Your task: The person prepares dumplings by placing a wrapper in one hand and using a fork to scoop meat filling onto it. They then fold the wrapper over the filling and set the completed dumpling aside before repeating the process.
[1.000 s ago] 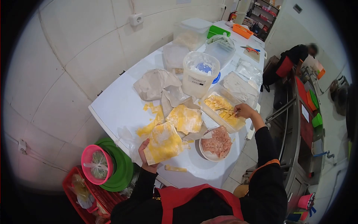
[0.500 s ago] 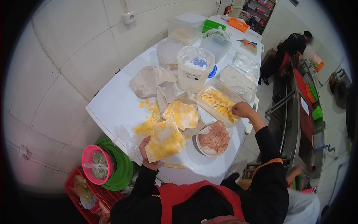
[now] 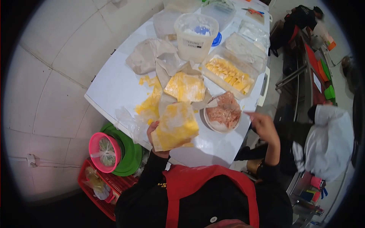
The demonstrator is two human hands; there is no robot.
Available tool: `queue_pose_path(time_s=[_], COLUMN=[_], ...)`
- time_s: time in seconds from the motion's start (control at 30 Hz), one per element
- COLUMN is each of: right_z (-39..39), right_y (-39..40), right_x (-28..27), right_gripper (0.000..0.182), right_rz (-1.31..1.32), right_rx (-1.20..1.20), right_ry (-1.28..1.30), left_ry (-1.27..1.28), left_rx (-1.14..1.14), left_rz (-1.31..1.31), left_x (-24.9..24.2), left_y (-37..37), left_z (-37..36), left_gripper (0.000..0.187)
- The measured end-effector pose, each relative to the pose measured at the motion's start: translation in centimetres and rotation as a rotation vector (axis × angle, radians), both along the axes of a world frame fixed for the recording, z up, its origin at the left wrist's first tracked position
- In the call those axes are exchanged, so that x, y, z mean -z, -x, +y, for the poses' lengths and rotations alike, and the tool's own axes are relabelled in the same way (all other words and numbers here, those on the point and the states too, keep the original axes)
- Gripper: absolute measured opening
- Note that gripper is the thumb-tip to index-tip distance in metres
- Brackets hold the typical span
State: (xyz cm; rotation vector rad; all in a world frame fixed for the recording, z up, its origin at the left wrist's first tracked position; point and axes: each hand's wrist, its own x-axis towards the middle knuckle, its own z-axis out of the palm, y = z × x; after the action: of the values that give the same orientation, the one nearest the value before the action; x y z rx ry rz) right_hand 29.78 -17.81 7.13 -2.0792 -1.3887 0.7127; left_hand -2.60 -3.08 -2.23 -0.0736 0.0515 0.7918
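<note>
My left hand (image 3: 153,135) is closed around the edge of floury yellow dough sheets (image 3: 176,125), held up over the table's near edge. My right hand (image 3: 266,127) is closed at the right of the meat bowl, with the tip of a thin utensil (image 3: 246,113) showing at its fingers; its kind is too blurred to tell. Pink minced meat (image 3: 224,110) fills the white bowl (image 3: 205,121). Behind it, filled yellow dough pieces (image 3: 228,74) lie in rows in a clear plastic tray (image 3: 243,94). More yellow sheets (image 3: 186,86) rest on paper, with loose scraps (image 3: 150,100) beside them.
A labelled tub of white powder (image 3: 195,43), a crumpled paper bag (image 3: 150,55) and plastic bags stand farther back. Scissors (image 3: 254,12) lie at the far end. A pink basin (image 3: 105,152) and red crate (image 3: 87,186) stand left of the table. Two other people are on the right.
My right hand has moved from the tray of dough pieces toward me, to beside the meat bowl. The view has tilted down, and a person in white shows more at right.
</note>
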Motion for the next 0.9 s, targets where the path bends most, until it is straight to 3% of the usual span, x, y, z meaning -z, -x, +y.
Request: queue_pose_path(time_s=[0.03,0.13,0.27,0.4,0.6,0.7,0.8,0.9], right_z=[-1.3,-4.0,-4.8,-3.8,-3.2,-3.5,-2.5,-2.2], right_y=[2.1,6.4,8.6,10.0,9.3,7.7,8.1,9.3], right_x=[-0.1,1.7,3.9,4.5,2.5,2.4,2.6,3.2], right_gripper=[0.026,0.027,0.033,0.033,0.033,0.044,0.03,0.029], right_rz=[-0.084,-0.221,-0.415,-0.51,-0.52,-0.466,-0.516,-0.566], right_rx=[-0.016,0.128,0.243,0.25,0.079,-0.002,0.13,0.12], right_ry=[0.061,0.099,-0.014,0.135,0.214,0.15,0.14,0.233], left_ry=[0.051,-0.131,-0.152,-0.137,-0.069,-0.073,-0.069,-0.031], left_rx=[0.044,0.022,0.082,0.198,0.231,0.214,0.224,0.243], left_rz=[-0.018,0.043,0.156,0.153,0.073,0.053,0.046,0.04], left_x=[-0.2,-0.7,-0.3,1.3,1.2,1.6,1.9,2.9], left_y=[-0.7,-2.5,-2.7,-2.7,-2.9,-2.9,-2.8,-2.6], left_z=[-0.3,-0.8,-1.3,-1.1,-1.8,-1.6,-1.6,-1.7], left_gripper=[0.07,0.074,0.08,0.082,0.084,0.083,0.081,0.078])
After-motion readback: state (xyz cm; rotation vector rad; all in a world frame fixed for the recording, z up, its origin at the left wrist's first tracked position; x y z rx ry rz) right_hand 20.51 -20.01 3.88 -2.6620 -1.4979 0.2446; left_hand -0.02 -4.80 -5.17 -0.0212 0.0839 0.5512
